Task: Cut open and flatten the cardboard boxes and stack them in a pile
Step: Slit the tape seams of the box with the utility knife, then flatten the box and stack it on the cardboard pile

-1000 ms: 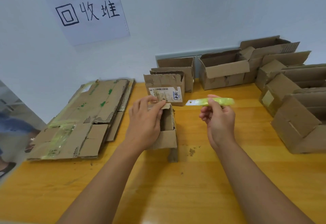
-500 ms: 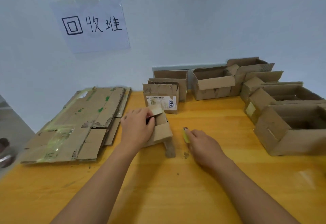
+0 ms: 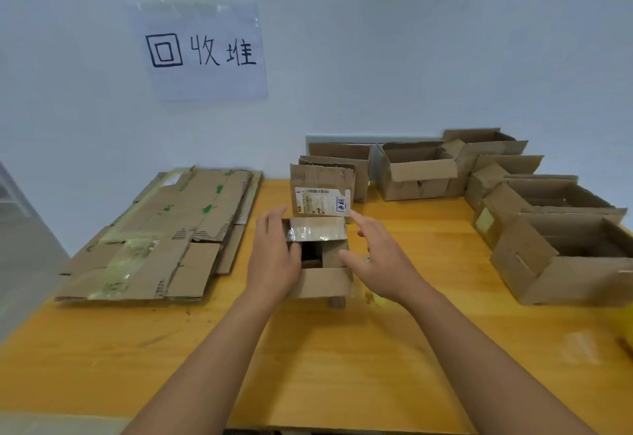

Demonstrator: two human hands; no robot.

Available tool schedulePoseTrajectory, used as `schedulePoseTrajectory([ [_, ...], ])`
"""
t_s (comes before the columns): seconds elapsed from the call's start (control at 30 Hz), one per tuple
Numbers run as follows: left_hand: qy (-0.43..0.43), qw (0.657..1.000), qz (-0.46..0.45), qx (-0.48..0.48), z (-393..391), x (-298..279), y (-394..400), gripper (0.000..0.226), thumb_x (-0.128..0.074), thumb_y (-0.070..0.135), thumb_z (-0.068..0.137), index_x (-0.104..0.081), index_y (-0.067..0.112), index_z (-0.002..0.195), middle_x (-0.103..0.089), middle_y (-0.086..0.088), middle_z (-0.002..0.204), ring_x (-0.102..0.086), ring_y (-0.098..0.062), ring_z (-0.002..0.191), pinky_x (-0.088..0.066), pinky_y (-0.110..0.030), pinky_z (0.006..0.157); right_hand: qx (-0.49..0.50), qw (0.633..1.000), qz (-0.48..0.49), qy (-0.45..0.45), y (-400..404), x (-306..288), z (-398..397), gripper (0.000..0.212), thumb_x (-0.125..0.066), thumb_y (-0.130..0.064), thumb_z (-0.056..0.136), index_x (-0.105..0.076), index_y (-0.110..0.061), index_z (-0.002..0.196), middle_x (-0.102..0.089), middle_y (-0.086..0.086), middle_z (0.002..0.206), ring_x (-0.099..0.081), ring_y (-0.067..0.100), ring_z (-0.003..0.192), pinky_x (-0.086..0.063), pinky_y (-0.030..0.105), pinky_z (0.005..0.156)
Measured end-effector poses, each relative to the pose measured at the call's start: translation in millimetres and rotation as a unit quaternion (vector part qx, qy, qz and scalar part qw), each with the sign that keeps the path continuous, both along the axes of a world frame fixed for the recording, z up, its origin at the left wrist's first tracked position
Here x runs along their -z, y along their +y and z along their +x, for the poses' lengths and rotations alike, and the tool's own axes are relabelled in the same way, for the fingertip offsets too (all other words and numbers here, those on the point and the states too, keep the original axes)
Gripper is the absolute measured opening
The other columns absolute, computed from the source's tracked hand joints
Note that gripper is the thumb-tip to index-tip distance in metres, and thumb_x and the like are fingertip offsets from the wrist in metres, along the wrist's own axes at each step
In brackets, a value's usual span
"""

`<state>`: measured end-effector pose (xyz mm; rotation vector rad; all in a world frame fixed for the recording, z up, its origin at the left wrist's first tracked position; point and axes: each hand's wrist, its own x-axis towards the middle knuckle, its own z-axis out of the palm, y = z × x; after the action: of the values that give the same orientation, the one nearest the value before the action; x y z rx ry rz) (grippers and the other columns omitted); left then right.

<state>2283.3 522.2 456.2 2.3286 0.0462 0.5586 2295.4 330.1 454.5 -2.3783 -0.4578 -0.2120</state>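
A small cardboard box (image 3: pixel 323 284) stands in the middle of the yellow table (image 3: pixel 308 359), its top flaps up and its inside dark. My left hand (image 3: pixel 274 256) grips the box's left wall, with the thumb hooked into the opening. My right hand (image 3: pixel 375 258) hovers at the box's right side with its fingers straight, the thumb by the right wall. A sliver of the yellow-green knife (image 3: pixel 374 297) shows on the table under my right wrist. The pile of flattened cardboard (image 3: pixel 164 236) lies to the left.
A labelled box (image 3: pixel 322 194) stands just behind the small one. Several open boxes line the back wall (image 3: pixel 418 170) and the table's right side (image 3: pixel 561 260). A paper sign (image 3: pixel 202 52) hangs on the wall. The table's front edge runs near my elbows.
My right hand has left the knife on the table and come up open beside the box. My left hand has turned the box so that its opening faces up.
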Motion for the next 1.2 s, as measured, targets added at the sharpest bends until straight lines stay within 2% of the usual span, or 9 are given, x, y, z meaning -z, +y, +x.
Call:
schedulePoseTrajectory([
  [0.3,-0.027,0.996,-0.08,-0.023,-9.7,11.4,14.7,0.061,-0.067,0.018,0.092,-0.038,0.02,0.145,-0.045,0.005,0.139,-0.039,-0.006,0.127,-0.028,-0.016,0.1,-0.01,0.996,-0.073,-0.057,23.6,-15.1,14.7,0.044,-0.052,-0.035,0.101,-0.049,-0.023,0.143,-0.053,-0.004,0.143,-0.049,0.014,0.127,-0.043,0.033,0.101],
  [0.53,-0.055,0.989,-0.134,0.0,-9.7,15.0,19.7,0.041,-0.065,0.019,0.094,-0.049,0.026,0.131,-0.051,0.017,0.123,-0.047,-0.001,0.118,-0.036,-0.004,0.083,-0.004,0.997,-0.071,-0.042,22.1,-19.1,18.7,0.038,-0.053,-0.034,0.101,-0.056,-0.022,0.137,-0.06,-0.002,0.135,-0.054,0.017,0.12,-0.047,0.034,0.094],
  [0.67,-0.079,0.99,-0.118,-0.007,-7.2,20.5,19.2,0.018,-0.059,0.017,0.097,-0.057,0.021,0.115,-0.057,0.006,0.134,-0.052,-0.011,0.125,-0.048,-0.031,0.098,0.005,0.997,-0.066,-0.045,25.8,-19.2,18.4,0.038,-0.049,-0.035,0.103,-0.059,-0.019,0.136,-0.062,0.0,0.134,-0.053,0.02,0.124,-0.048,0.036,0.094],
  [0.73,-0.085,0.99,-0.107,-0.021,-4.7,22.6,17.8,0.008,-0.058,0.018,0.098,-0.059,0.021,0.104,-0.058,0.003,0.135,-0.052,-0.013,0.126,-0.046,-0.032,0.101,0.009,0.997,-0.062,-0.053,28.4,-21.0,19.2,0.037,-0.048,-0.034,0.103,-0.061,-0.018,0.133,-0.065,0.002,0.13,-0.056,0.021,0.12,-0.051,0.038,0.092],
  [0.83,-0.097,0.991,-0.091,-0.033,-3.0,23.6,16.6,0.007,-0.055,0.019,0.1,-0.061,0.02,0.102,-0.061,0.002,0.131,-0.053,-0.011,0.122,-0.04,-0.02,0.094,0.008,0.996,-0.068,-0.063,30.7,-22.2,19.0,0.035,-0.048,-0.034,0.103,-0.065,-0.016,0.129,-0.069,0.003,0.123,-0.06,0.023,0.113,-0.052,0.039,0.088],
  [0.9,-0.109,0.989,-0.09,-0.042,-4.8,21.9,15.2,0.011,-0.049,0.021,0.102,-0.06,0.021,0.105,-0.065,0.006,0.113,-0.057,-0.006,0.101,-0.039,-0.011,0.078,0.021,0.996,-0.056,-0.061,29.1,-20.2,19.6,0.034,-0.046,-0.035,0.104,-0.067,-0.016,0.122,-0.071,0.003,0.115,-0.063,0.022,0.105,-0.054,0.039,0.083],
  [1.0,-0.132,0.982,-0.117,-0.068,-5.5,17.9,15.4,0.013,-0.041,0.027,0.105,-0.053,0.029,0.1,-0.062,0.009,0.08,-0.058,-0.009,0.072,-0.05,-0.032,0.06,0.044,0.998,-0.02,-0.048,24.5,-18.1,21.8,0.032,-0.043,-0.038,0.104,-0.068,-0.018,0.109,-0.072,0.003,0.101,-0.063,0.02,0.091,-0.054,0.04,0.073],
  [1.07,-0.126,0.981,-0.128,-0.069,-2.9,15.3,17.8,0.013,-0.041,0.029,0.106,-0.051,0.03,0.099,-0.06,0.01,0.078,-0.058,-0.01,0.072,-0.052,-0.041,0.061,0.04,0.998,-0.018,-0.043,24.9,-18.9,22.2,0.031,-0.043,-0.038,0.104,-0.067,-0.019,0.11,-0.071,0.002,0.099,-0.063,0.021,0.09,-0.054,0.041,0.074],
  [1.2,-0.099,0.981,-0.163,-0.043,-3.7,12.8,19.1,0.009,-0.048,0.031,0.103,-0.056,0.03,0.106,-0.059,0.021,0.093,-0.055,0.007,0.089,-0.047,-0.023,0.073,0.041,0.999,0.026,-0.012,30.1,-20.4,22.7,0.027,-0.044,-0.037,0.104,-0.063,-0.02,0.113,-0.067,-0.001,0.102,-0.061,0.019,0.093,-0.054,0.041,0.077],
])
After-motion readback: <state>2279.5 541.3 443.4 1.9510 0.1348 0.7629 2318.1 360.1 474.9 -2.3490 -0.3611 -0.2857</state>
